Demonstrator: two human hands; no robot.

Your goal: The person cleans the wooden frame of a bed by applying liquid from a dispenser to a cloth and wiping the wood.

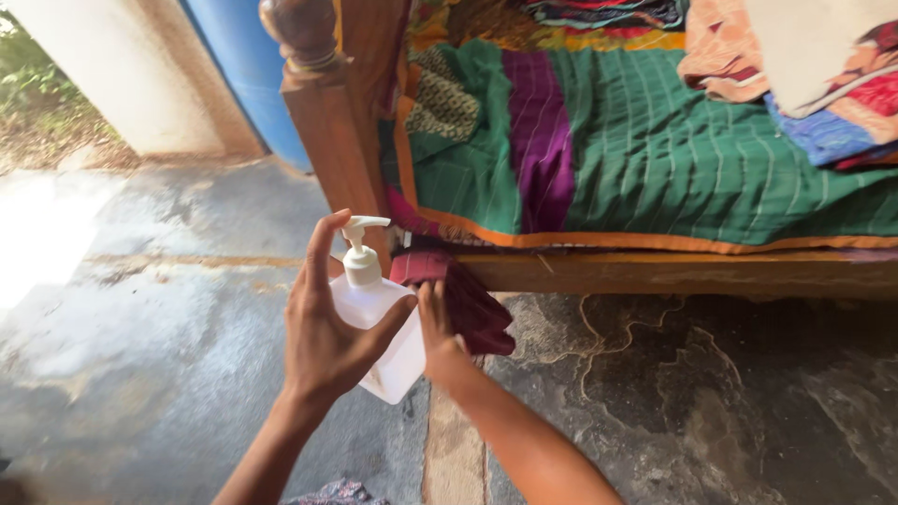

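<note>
1. White pump bottle [379,323] clamped in the left hand [323,341], above the floor [140,355];
2. right hand [440,332] pinches a maroon cloth [468,299] below the bed's wooden edge [673,271];
3. green quilt [655,150] overhangs that edge; bedpost [327,122] behind the bottle.

a translucent white pump bottle [385,323] with a white pump head sits beside a dark maroon cloth [465,304]. the bed frame [673,271] is warm reddish-brown wood. over it lies a quilt [673,159] of green cloth with thin pale stitched lines, a purple vertical band, an orange border, and a patch of small olive-and-black print. folded cloths [823,75] at the far corner are peach, cream, red and blue. the floor [168,318] is mottled grey with pale worn patches. a blue barrel [248,65] stands behind.
</note>
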